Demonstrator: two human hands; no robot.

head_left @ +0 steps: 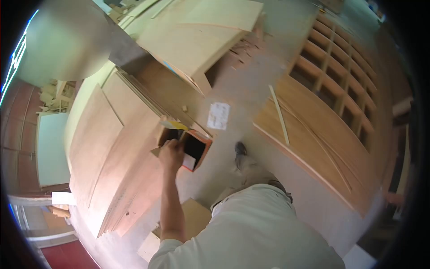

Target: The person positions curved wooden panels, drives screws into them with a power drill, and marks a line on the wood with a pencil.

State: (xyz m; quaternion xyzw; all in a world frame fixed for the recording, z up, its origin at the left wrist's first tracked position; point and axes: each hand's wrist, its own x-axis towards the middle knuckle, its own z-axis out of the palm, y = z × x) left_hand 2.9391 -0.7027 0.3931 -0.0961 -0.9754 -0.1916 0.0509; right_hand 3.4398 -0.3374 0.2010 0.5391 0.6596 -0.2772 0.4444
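My left hand (172, 155) reaches out from the left side of my body, its fingers curled closed at the edge of an open box (207, 151). Orange-red trim runs along the rim of this box, and its inside is dark, with a pale patch near the bottom. A flap with yellow on it (174, 124) stands up at the far side. Under and beside the box lie stacked plywood sheets (121, 148). My right hand does not show.
A wooden panel (309, 139) with thin strips on it lies to the right, by a shelf unit with many compartments (337, 67). Another board-topped stack (201, 38) stands ahead. A white paper sheet (218, 115) and wood scraps (244, 50) lie on the floor.
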